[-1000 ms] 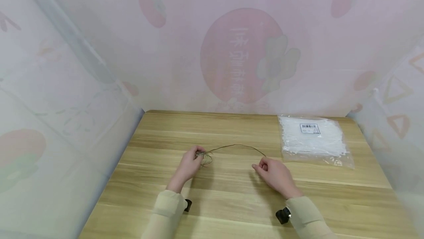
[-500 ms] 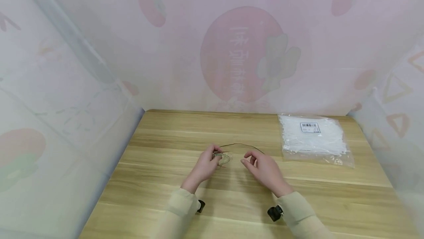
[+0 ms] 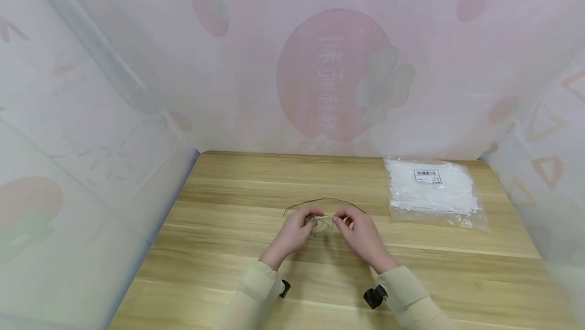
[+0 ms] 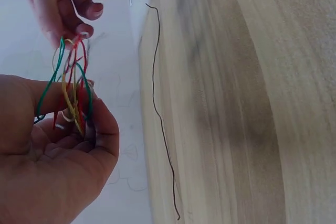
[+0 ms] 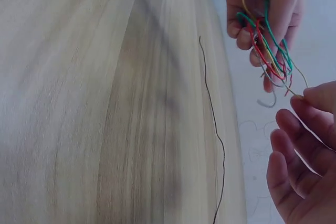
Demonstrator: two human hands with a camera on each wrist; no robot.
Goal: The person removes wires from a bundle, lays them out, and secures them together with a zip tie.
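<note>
My left hand holds a loose tangle of thin wires, coloured green, red, yellow and whitish, whose loops stick out past its curled fingers. Close beside it, my right hand pinches a yellow wire of the tangle between thumb and index finger, with its other fingers loosely bent. The two hands almost meet above the table. Beyond them a single dark wire lies on the wood in a shallow arc, apart from both hands.
A clear plastic bag packed with thin white strips and bearing a barcode label lies at the back right of the wooden table. Pale printed curtains enclose the table at the back and both sides.
My left hand moves right with the tangle, leaving the dark wire on the table. My right hand has come away from the dark wire, moved left and taken a yellow wire.
</note>
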